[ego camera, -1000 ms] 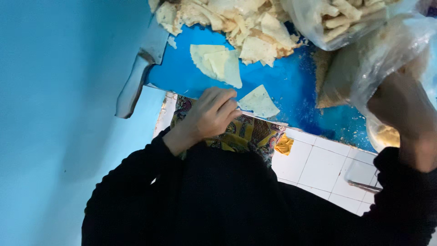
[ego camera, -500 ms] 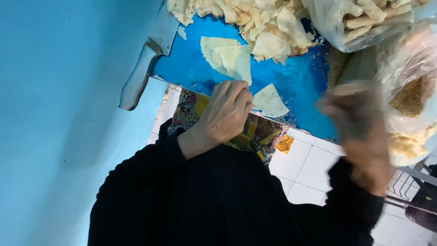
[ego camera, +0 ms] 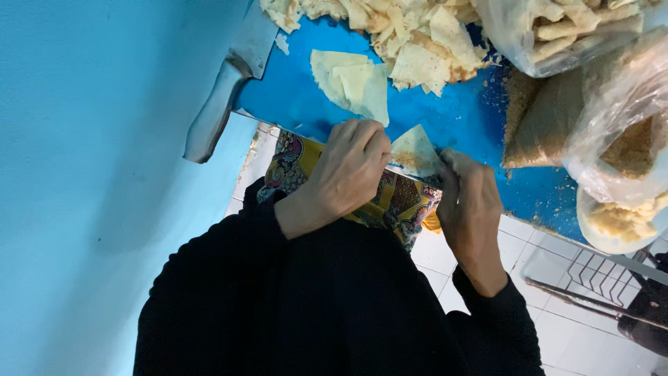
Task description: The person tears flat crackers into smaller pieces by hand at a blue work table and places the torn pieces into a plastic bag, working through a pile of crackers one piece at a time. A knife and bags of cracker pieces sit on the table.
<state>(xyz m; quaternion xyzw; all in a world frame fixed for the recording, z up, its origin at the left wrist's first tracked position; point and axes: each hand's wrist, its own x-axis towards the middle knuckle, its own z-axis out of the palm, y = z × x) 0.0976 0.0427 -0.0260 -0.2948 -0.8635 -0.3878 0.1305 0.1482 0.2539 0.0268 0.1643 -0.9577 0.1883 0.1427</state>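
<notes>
Setting: blue tabletop (ego camera: 445,118) against a pale blue wall (ego camera: 90,174); white tiled floor (ego camera: 584,334) below its near edge.

Item in hand: one triangular pastry sheet (ego camera: 415,152) with crumbly filling on it, lying at the very edge of the tabletop. Left hand (ego camera: 348,170) pins its left side with curled fingers; right hand (ego camera: 470,202) pinches its right corner. Hands close together, both gripping the one sheet.

Step, as judged: folding or wrapping the filled sheet; the next move appears to call for a neat crease without spilling the filling.

Nearby: two flat sheets (ego camera: 351,83) just beyond; heap of pastry pieces (ego camera: 410,38) farther back; cleaver (ego camera: 226,87) at left; plastic bags of crumb (ego camera: 612,132) at right.

Room: little on the table; the edge is crowded and a drop to the floor is a risk
</notes>
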